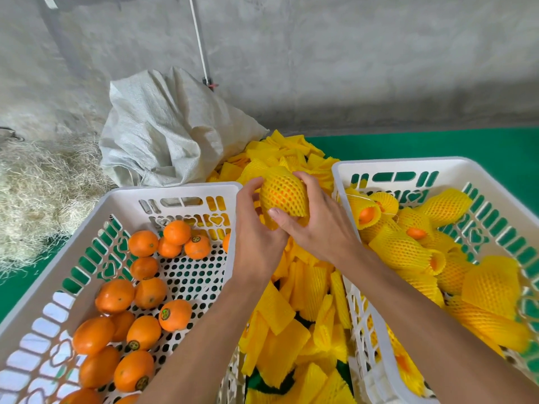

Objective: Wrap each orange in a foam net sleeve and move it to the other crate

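Note:
Both hands hold one orange in a yellow foam net sleeve [282, 191] above the gap between two white crates. My left hand [254, 228] grips its left and underside; my right hand [318, 220] wraps its right side, thumb across the bottom. Orange skin shows through the stretched net. The left crate [175, 191] holds several bare oranges [150, 293]. The right crate [408, 164] holds several sleeved oranges [402, 249]. A pile of flat yellow sleeves [294, 316] lies between and behind the crates.
A crumpled white woven sack [169, 126] sits behind the left crate, with dry straw [38, 193] to its left. A green mat [437, 144] covers the floor under the crates. A grey concrete wall stands behind, with a thin white pole [199, 42] leaning on it.

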